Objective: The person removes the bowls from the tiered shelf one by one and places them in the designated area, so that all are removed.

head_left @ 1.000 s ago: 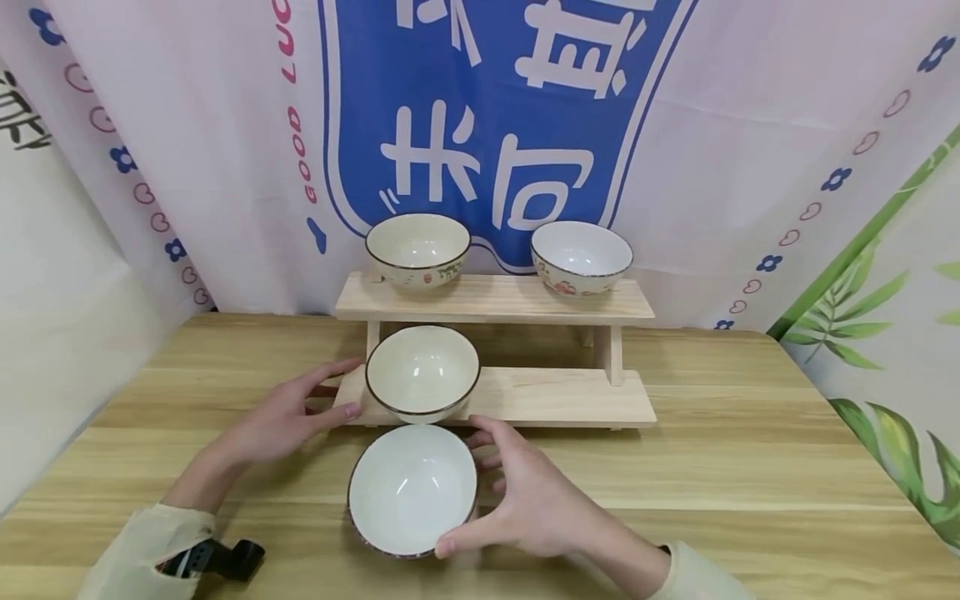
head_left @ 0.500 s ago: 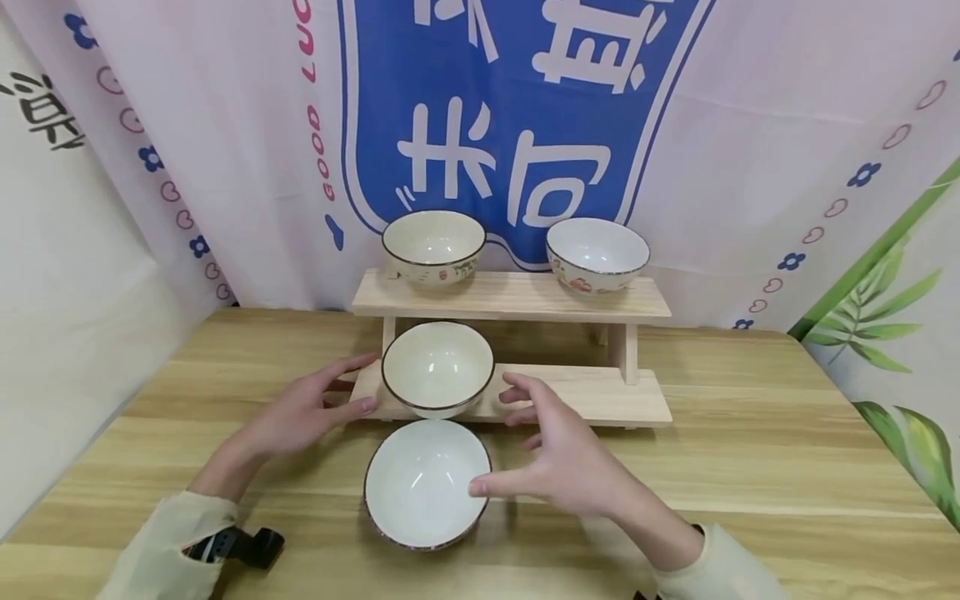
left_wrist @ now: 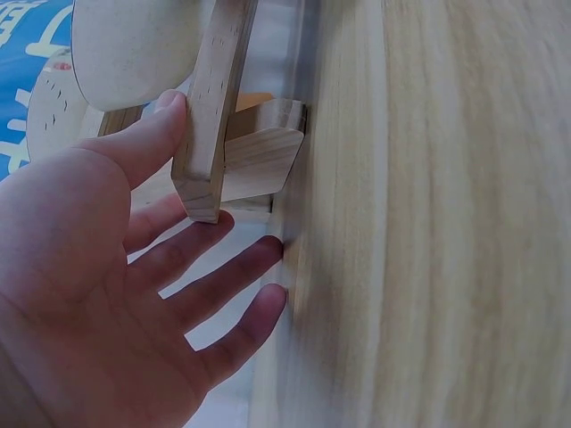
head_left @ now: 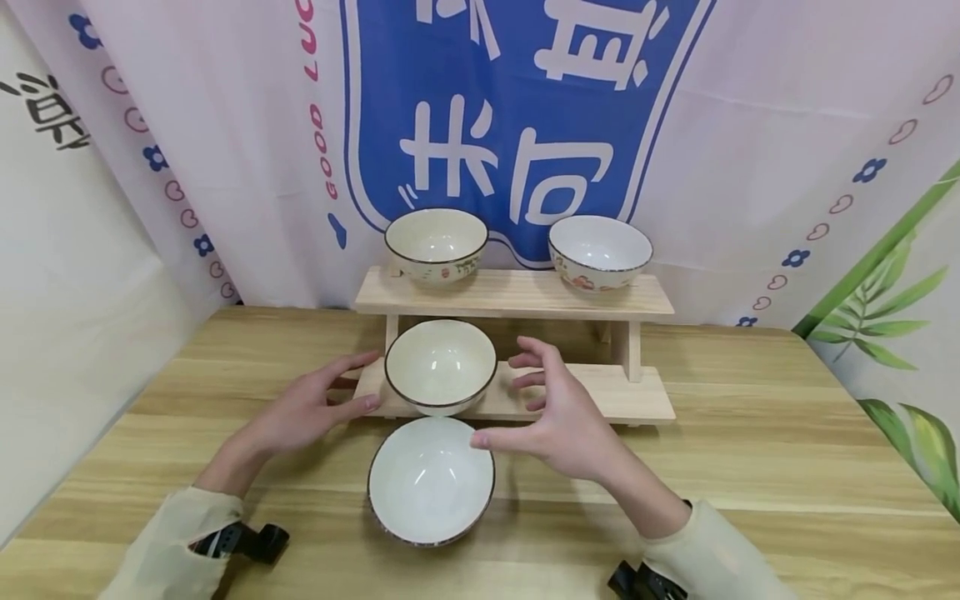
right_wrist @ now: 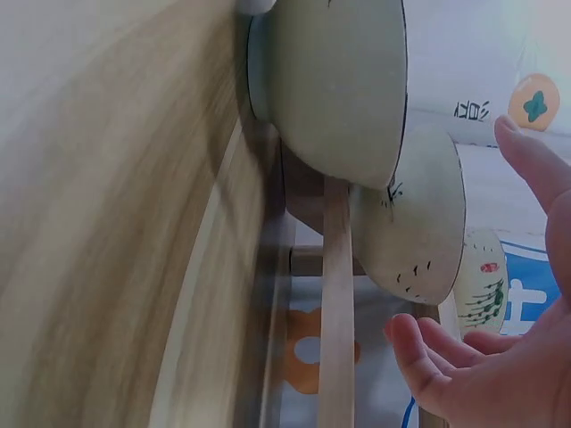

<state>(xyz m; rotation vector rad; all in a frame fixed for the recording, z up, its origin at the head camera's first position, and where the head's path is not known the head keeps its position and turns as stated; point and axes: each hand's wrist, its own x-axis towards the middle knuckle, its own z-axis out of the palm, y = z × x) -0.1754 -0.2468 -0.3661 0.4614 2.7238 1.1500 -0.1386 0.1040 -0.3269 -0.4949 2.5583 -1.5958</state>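
My left hand (head_left: 303,412) is at the left end of the two-tier wooden stand (head_left: 577,392); in the left wrist view its thumb touches the lower board (left_wrist: 210,116) and its fingers reach round the end. A white-inside bowl (head_left: 431,483) with a dark rim sits on the table in front of the stand. A cream bowl (head_left: 441,367) stands on the lower tier, just behind it. My right hand (head_left: 566,417) hovers with nothing in it right of the two bowls, fingers spread and lightly bent. Its thumb overlaps the front bowl's rim in the head view.
On the upper tier stand a cream bowl (head_left: 437,246) at left and a white-inside floral bowl (head_left: 600,252) at right. A curtain (head_left: 750,167) with a blue panel hangs right behind the stand on the wooden table (head_left: 750,467).
My right hand has let go of the front bowl and moved up and right, beside the lower-tier bowl. The left hand keeps its place at the stand; the view has shifted slightly.
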